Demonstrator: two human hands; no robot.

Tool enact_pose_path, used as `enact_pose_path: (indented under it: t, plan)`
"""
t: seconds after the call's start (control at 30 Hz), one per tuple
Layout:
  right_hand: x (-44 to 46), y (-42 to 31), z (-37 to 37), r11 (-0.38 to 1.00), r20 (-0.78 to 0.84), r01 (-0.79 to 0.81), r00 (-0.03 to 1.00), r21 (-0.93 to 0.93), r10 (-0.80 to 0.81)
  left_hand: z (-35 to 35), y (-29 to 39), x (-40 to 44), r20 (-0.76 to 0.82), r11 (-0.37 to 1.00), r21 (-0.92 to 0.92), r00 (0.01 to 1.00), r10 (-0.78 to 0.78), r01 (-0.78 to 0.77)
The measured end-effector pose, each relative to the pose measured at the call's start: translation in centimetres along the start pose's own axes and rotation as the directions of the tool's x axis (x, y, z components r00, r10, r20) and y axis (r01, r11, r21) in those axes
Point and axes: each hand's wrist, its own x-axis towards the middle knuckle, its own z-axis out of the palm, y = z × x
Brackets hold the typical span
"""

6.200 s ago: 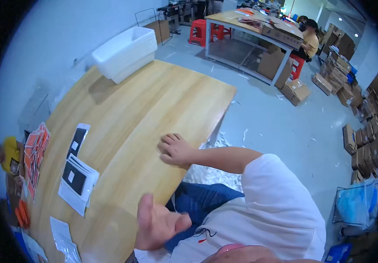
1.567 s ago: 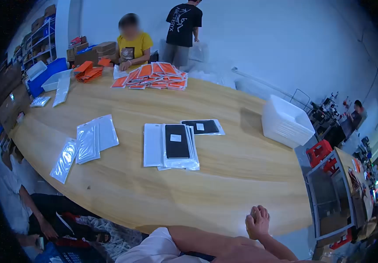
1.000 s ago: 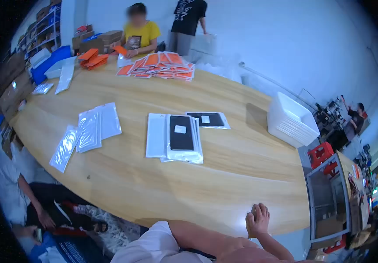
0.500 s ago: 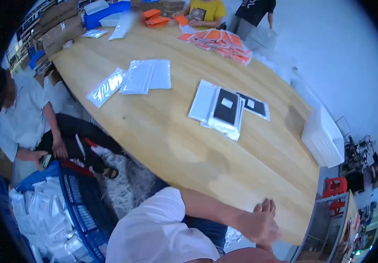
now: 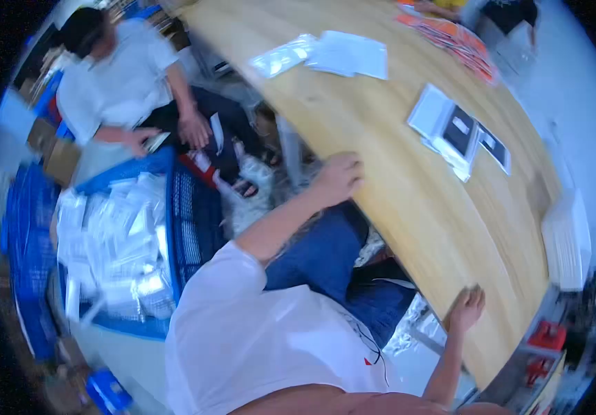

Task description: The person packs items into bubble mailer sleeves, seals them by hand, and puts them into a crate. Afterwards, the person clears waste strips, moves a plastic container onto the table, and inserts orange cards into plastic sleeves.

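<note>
My left hand [image 5: 340, 180] is at the near edge of the wooden table [image 5: 395, 180], its fingers curled and slightly blurred, with nothing visible in it. Farther right along the same edge, my right hand [image 5: 466, 309] rests with its fingers laid over the tabletop and holds nothing. Beyond my hands on the table lies a stack of white packets [image 5: 428, 114] with a dark flat packet [image 5: 460, 129] on top. A second dark packet [image 5: 494, 148] lies beside it. White plastic sleeves [image 5: 347, 53] and a shiny clear sleeve [image 5: 282, 57] are farther back.
A blue basket [image 5: 179, 221] full of white packets [image 5: 114, 238] stands on the left. Behind it sits a person in white [image 5: 121, 83], holding a small item. White bins [image 5: 566, 238] stand at the table's right end. Orange packets [image 5: 453, 43] lie at the far side.
My hands, together over the table's near corner before, are now apart, the left one farther along the edge. The view has swung left and down, showing more of the basket.
</note>
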Motion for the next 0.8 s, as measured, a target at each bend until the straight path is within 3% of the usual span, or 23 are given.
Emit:
enact_pose_path:
  t: [0.03, 0.07, 0.13, 0.23, 0.37, 0.67, 0.8]
  plan:
    - [0.0, 0.1, -0.1, 0.999, 0.021, 0.006, 1.000, 0.048, -0.007, 0.4, -0.4, -0.5, 0.038, 0.993, 0.058, 0.994, 0.101, -0.103]
    - [-0.2, 0.1, -0.1, 0.997, 0.044, 0.056, 0.997, 0.060, -0.059, -0.1, 0.9, -0.6, -0.055, 0.998, 0.057, 0.998, -0.026, 0.029]
    - [-0.4, 0.5, -0.1, 0.994, -0.012, 0.068, 0.997, -0.091, -0.070, -0.1, 1.5, -0.5, -0.134, 0.997, 0.064, 0.990, -0.041, 0.050]
    - [-0.1, 1.0, -0.4, 0.991, 0.004, 0.107, 0.994, -0.085, -0.107, -0.9, 1.8, -0.6, -0.110, 0.991, 0.068, 0.988, -0.110, 0.118]
    - [-0.1, 1.1, 0.1, 0.988, 0.027, 0.142, 0.990, -0.058, -0.140, -0.1, 1.6, -1.1, -0.131, 0.987, 0.143, 0.990, -0.046, 0.065]
    - [0.5, 2.7, 0.6, 0.988, 0.026, 0.152, 0.988, -0.003, -0.152, 0.6, 2.5, -1.6, -0.146, 0.968, 0.180, 0.978, -0.146, 0.172]
    - [0.5, 2.9, 0.6, 0.987, 0.043, 0.159, 0.987, -0.021, -0.158, 1.6, 2.5, -1.7, -0.265, 0.966, 0.209, 0.959, -0.097, 0.156]
